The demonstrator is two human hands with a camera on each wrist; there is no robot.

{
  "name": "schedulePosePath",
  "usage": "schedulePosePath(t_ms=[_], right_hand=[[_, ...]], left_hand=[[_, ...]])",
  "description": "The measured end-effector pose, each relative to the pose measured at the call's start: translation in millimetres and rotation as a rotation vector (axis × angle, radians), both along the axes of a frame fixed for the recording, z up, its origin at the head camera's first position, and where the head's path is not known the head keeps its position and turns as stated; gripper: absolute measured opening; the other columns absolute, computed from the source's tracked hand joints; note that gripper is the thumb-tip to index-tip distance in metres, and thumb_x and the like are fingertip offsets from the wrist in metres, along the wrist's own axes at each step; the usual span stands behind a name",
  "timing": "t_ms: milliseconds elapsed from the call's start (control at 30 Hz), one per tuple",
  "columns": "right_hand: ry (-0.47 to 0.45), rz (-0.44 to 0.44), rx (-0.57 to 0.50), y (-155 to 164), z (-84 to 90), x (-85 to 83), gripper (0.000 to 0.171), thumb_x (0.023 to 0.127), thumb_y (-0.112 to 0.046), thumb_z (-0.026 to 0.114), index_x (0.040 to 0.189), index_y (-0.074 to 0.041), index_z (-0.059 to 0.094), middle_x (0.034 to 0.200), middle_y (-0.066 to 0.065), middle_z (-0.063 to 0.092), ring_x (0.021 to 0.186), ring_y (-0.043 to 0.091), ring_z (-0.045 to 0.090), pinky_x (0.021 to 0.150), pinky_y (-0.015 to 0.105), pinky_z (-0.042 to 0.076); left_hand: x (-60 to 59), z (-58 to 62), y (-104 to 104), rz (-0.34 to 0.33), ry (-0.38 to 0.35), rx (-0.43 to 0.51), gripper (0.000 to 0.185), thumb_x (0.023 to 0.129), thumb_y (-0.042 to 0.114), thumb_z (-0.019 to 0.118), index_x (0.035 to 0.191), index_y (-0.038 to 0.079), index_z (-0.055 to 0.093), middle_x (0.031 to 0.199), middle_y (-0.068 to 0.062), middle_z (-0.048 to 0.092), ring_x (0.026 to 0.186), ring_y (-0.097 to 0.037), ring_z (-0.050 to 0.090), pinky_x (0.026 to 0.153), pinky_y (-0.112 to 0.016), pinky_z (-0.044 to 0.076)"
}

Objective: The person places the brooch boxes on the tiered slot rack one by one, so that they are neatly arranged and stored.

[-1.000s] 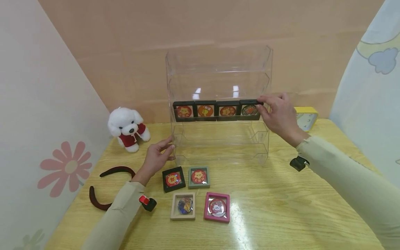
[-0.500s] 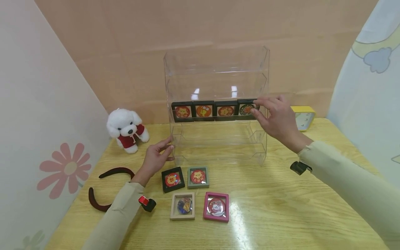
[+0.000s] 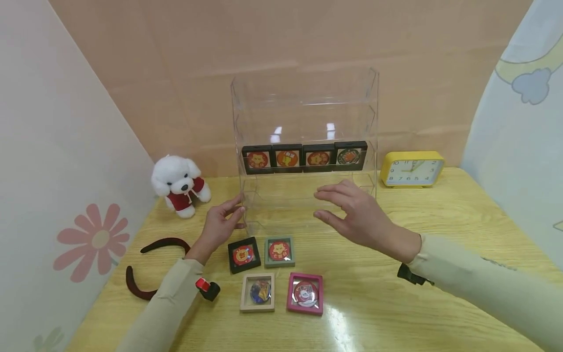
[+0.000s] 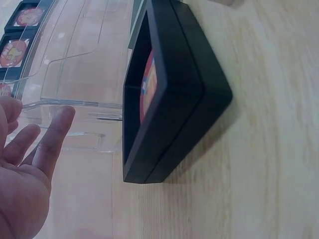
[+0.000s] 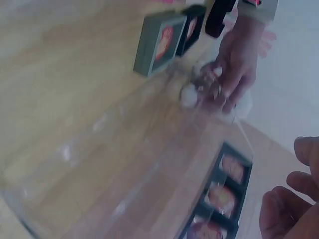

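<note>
A clear acrylic display rack [image 3: 303, 215] with several tiers stands at the middle of the table. In one of its tiers sits a row of black-framed round badges [image 3: 288, 157], side by side. My left hand [image 3: 220, 220] holds the rack's left side panel, thumb in front, near its lower part. My right hand [image 3: 358, 215] is in front of the rack's lower right, fingers loosely bent and nothing between them. On the table in front lie a black framed badge [image 3: 244, 255], a green one [image 3: 279, 251], a beige one [image 3: 257, 292] and a pink one [image 3: 305, 293].
A white plush dog [image 3: 176, 183] in a red top sits left of the rack. A yellow clock [image 3: 412, 169] stands at its right. A dark red headband [image 3: 136, 288] lies at the left, partly behind my left forearm. Walls border the table's back and sides.
My right hand has let go of the rightmost black frame in the row and moved down and left, in front of the rack. The clock now shows fully. My left hand stays on the rack.
</note>
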State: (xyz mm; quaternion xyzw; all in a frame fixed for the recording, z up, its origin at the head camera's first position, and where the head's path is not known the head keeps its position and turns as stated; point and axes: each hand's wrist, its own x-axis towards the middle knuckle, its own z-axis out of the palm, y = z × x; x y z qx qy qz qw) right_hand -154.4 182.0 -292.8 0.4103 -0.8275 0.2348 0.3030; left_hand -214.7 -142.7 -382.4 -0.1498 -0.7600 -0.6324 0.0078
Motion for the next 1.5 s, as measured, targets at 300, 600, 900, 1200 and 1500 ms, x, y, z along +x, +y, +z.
schedulePosePath(t_ms=[300,600,900,1200,1500], right_hand=[[-0.396,-0.023,0.348,-14.8,-40.1,41.4,0.055,0.086,-0.039,0.069,0.124,-0.001,0.06,0.124,0.013,0.058,0.111,0.028,0.056,0.088,0.043,0.053],[-0.598,-0.05,0.472,-18.8,-67.0,61.0,0.065,0.079,-0.051,0.072,0.12,-0.002,0.063,0.111,0.005,0.061,0.1,0.019,0.057,0.076,0.034,0.056],[-0.636,-0.077,0.504,-18.6,-87.5,67.8,0.085,0.071,-0.064,0.07,0.125,0.0,0.058,0.113,0.007,0.055,0.099,0.02,0.053,0.071,0.03,0.055],[-0.624,-0.075,0.463,-20.7,-92.0,65.8,0.08,0.071,-0.064,0.071,0.119,-0.001,0.061,0.099,-0.001,0.052,0.083,0.01,0.045,0.057,0.018,0.046],[-0.654,-0.13,0.416,-17.8,-92.6,68.6,0.075,0.063,-0.064,0.076,0.113,-0.01,0.059,0.094,-0.006,0.054,0.082,0.009,0.049,0.06,0.022,0.047]], left_hand=[[0.3,0.0,-0.5,-0.007,0.031,-0.009,0.041,0.097,0.004,0.053,0.137,-0.002,0.046,0.141,-0.015,0.043,0.117,-0.035,0.05,0.07,-0.035,0.059],[-1.1,-1.2,-1.3,-0.01,0.046,-0.004,0.041,0.097,0.005,0.054,0.137,-0.002,0.047,0.142,-0.016,0.042,0.116,-0.037,0.051,0.07,-0.036,0.059],[-0.4,-0.3,-0.7,-0.002,0.047,-0.005,0.041,0.096,0.003,0.054,0.136,-0.004,0.046,0.141,-0.017,0.043,0.115,-0.037,0.052,0.069,-0.037,0.059],[-1.2,-2.8,-5.6,0.008,0.034,0.004,0.041,0.096,0.003,0.055,0.136,-0.002,0.048,0.14,-0.016,0.044,0.116,-0.036,0.051,0.069,-0.034,0.059],[-0.7,-1.0,-0.7,-0.015,0.034,0.007,0.041,0.097,0.005,0.054,0.137,-0.002,0.047,0.143,-0.016,0.041,0.117,-0.036,0.05,0.071,-0.035,0.059]])
